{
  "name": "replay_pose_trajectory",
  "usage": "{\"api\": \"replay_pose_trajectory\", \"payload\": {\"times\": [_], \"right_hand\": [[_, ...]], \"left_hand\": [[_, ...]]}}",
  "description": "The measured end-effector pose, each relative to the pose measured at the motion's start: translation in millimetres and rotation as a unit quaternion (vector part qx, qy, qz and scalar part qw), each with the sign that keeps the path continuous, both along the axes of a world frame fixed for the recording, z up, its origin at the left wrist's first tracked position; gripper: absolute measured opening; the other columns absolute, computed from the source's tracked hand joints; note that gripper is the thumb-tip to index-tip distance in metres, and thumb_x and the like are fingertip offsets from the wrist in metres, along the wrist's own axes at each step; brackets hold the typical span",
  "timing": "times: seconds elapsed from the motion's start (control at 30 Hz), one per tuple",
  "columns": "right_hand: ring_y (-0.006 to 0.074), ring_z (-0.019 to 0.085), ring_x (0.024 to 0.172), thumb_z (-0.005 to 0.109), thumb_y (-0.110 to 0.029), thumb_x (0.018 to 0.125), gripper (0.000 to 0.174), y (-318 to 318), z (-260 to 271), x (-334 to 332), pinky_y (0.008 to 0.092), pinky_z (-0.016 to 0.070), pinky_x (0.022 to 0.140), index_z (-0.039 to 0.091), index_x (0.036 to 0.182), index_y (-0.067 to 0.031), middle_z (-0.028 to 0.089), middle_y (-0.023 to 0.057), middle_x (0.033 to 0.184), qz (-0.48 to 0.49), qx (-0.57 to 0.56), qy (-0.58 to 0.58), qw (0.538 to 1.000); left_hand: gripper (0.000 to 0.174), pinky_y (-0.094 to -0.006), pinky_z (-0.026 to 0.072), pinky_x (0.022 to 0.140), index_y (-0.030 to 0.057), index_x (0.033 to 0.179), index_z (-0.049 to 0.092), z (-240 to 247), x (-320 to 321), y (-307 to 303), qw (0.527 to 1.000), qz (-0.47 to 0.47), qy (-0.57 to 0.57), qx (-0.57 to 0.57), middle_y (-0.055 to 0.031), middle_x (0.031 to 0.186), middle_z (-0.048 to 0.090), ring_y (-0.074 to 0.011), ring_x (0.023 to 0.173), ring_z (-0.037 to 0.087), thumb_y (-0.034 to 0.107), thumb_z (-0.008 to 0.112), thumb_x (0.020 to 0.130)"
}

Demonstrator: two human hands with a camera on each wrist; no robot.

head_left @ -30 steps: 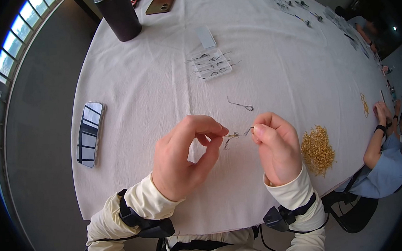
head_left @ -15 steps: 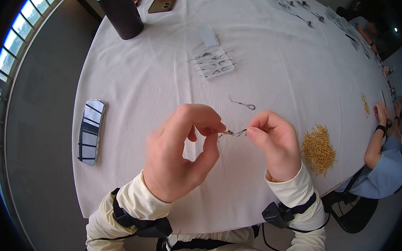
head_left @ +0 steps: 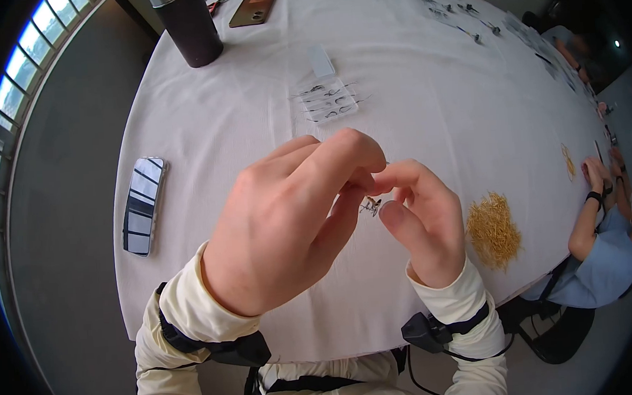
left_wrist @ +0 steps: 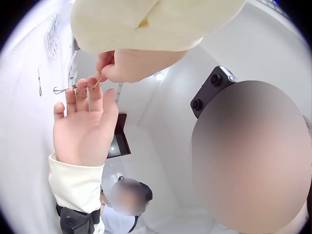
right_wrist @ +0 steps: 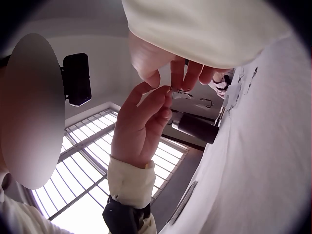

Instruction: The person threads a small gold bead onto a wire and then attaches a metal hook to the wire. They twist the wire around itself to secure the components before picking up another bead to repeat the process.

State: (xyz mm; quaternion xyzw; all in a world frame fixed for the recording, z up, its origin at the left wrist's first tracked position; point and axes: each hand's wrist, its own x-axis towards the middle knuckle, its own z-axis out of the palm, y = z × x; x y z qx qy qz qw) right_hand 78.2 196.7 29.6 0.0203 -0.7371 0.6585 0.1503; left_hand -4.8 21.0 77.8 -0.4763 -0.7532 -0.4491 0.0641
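Note:
The thumb and fingers of my left hand [head_left: 296,220] pinch a thin gold pin, seen end-on in the left wrist view as a gold pin [left_wrist: 99,80]. From it hang dark fishing hooks [head_left: 371,206] with short line, which stretch across the fingers of the other hand in the left wrist view. My right hand [head_left: 427,223] is close beside, its fingers fairly straight and spread behind the hooks [left_wrist: 58,91], fingertips right at the left hand's. A loose fishing hook [left_wrist: 40,87] lies on the cloth, mostly hidden behind my hands in the head view.
A pile of gold pins [head_left: 493,231] lies on the white-clothed table at the right. Ahead sits a clear box [head_left: 329,101] of hooks. A phone [head_left: 143,206] is at the left, a dark tumbler [head_left: 189,31] and another phone [head_left: 252,9] farther back. Another person's arm [head_left: 586,210] is at the right.
The left hand has moved right and forward, up against the right hand. The right hand's pinch on the hook's end has loosened, and its fingers have spread.

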Motion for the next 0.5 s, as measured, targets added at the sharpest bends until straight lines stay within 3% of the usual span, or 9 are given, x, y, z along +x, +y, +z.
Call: {"api": "replay_pose_trajectory", "payload": {"times": [0.1,0.23,0.3,0.5], "right_hand": [[0.0122,0.056,0.089,0.07,-0.016,0.089,0.015,2.1,-2.6,-0.5,0.0301,0.0376,0.08,0.067,0.102,-0.0075,0.069,-0.0002,0.096,-0.008,0.066,0.006,0.998],[0.0113,0.056,0.087,0.069,-0.016,0.091,0.012,2.0,-7.7,-0.5,0.0297,0.0367,0.078,0.068,0.1,-0.0074,0.069,-0.0011,0.092,-0.016,0.068,0.004,0.998],[0.0093,0.055,0.084,0.067,-0.015,0.093,0.009,1.8,-11.0,-0.2,0.0296,0.0361,0.076,0.069,0.098,-0.007,0.069,-0.0012,0.09,-0.015,-0.012,-0.008,1.0],[0.0051,0.053,0.082,0.066,-0.014,0.094,0.011,3.5,-10.5,-0.6,0.0255,0.0359,0.07,0.068,0.097,-0.0037,0.069,-0.0008,0.089,-0.016,-0.071,-0.012,0.997]], "left_hand": [[0.029,-0.0275,0.0525,0.064,0.0003,0.102,0.06,0.4,2.0,1.9,1.0,0.002,0.014,-0.014,-0.0074,0.09,0.07,-0.0196,0.081,0.073,-0.016,0.064,0.078],[0.031,-0.027,0.0534,0.064,0.0006,0.104,0.059,-0.9,3.5,4.0,1.0,0.005,0.016,-0.007,-0.0073,0.09,0.071,-0.0195,0.08,0.073,-0.015,0.065,0.078],[0.031,-0.0268,0.0535,0.064,0.0007,0.104,0.059,-0.4,2.9,4.1,1.0,0.007,0.015,-0.002,-0.0071,0.089,0.071,-0.0192,0.08,0.073,-0.015,0.065,0.078],[0.03,-0.0259,0.0539,0.064,0.0012,0.103,0.059,0.4,0.3,2.5,1.0,0.014,0.01,0.013,-0.007,0.087,0.073,-0.0183,0.079,0.074,-0.014,0.065,0.078]]}}
